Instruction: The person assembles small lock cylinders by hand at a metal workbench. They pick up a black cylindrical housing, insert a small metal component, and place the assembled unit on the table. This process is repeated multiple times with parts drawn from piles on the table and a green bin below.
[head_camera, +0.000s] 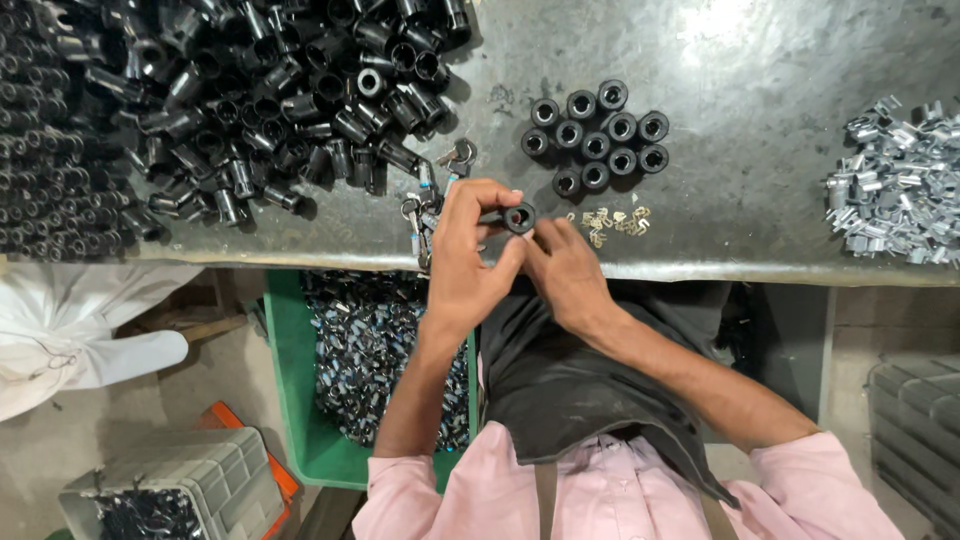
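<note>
Left hand (468, 255) pinches a black plastic tube (514, 217) at the metal workbench (760, 180) edge. Right hand (565, 270) fingertips press together beside it, apparently gripping something too small to identify.

Bare metal table (760, 180) between upright black sleeves (597, 135) and silver clips (900, 195); probably passable.

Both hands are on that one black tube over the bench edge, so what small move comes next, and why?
Probably set the black tube upright beside the standing cluster. The left hand and right hand both pinch it just below that group, whose open ends face up, and small brass clips lie next to it.
</note>
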